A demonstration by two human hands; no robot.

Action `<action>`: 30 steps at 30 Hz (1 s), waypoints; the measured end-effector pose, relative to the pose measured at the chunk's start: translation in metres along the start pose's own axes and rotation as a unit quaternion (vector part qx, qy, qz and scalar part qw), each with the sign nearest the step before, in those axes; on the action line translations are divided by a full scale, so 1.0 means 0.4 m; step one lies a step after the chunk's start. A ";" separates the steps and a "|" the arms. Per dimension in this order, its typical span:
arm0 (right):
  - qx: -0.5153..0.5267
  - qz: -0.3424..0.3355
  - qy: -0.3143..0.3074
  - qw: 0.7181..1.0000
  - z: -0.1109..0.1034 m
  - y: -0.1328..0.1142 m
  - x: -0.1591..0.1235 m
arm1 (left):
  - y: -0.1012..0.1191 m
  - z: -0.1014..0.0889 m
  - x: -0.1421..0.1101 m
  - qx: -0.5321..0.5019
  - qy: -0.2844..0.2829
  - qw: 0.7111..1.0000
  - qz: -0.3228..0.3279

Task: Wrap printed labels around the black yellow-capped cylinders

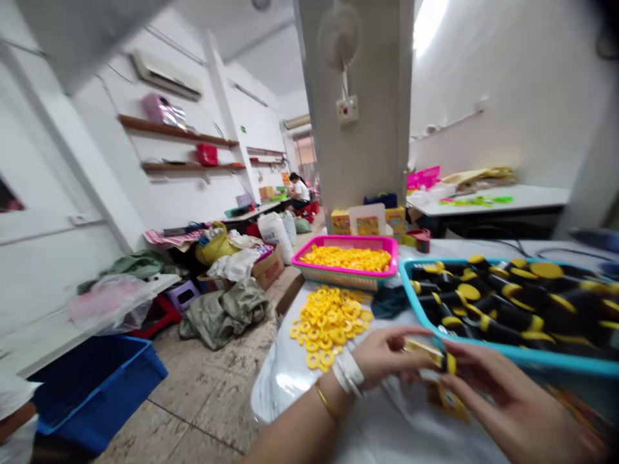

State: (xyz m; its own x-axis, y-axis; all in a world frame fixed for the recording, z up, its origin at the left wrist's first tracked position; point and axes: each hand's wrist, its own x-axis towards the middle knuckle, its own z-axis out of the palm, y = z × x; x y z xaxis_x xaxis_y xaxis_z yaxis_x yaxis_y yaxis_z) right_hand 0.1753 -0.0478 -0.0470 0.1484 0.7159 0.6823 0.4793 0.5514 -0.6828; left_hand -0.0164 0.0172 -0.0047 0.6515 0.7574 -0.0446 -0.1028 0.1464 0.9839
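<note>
My left hand (382,354), with a white band and a gold bangle at the wrist, has its fingers closed around a small black-and-yellow piece (451,363). From the other side, the fingers of my right hand (507,393) pinch the same piece. Blur and my fingers hide part of it, so its exact kind is unclear. Under the hands lies a yellowish printed item (449,401), also blurred. A pile of yellow rings (333,319) is spread on the table to the left of my left hand. Beyond my right hand, a blue basket (411,293) holds many black cylinders with yellow ends.
A pink-rimmed basket (309,263) of yellow pieces stands behind the rings. Small yellow boxes (367,225) lean by the pillar (360,154). On the floor are a blue bin (104,393) and a greenish sack (225,312). Someone (300,191) sits far back.
</note>
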 end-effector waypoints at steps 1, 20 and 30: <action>-0.003 0.004 -0.022 1.000 -0.006 -0.016 0.001 | 0.005 -0.001 0.000 -0.003 0.013 1.000 -0.013; 0.139 0.279 -0.046 0.949 -0.025 -0.081 0.023 | 0.018 0.021 -0.009 0.232 0.002 0.959 0.161; 0.073 0.092 -0.090 0.989 -0.030 -0.065 0.024 | 0.027 0.020 0.004 0.149 -0.026 0.988 0.011</action>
State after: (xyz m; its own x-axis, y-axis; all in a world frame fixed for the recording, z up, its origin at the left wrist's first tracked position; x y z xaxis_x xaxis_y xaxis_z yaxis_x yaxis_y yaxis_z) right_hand 0.1746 -0.0605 -0.0196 0.0589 0.8676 0.4937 0.3263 0.4507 -0.8309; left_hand -0.0106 0.0151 0.0073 0.6894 0.7241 -0.0204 0.1030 -0.0700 0.9922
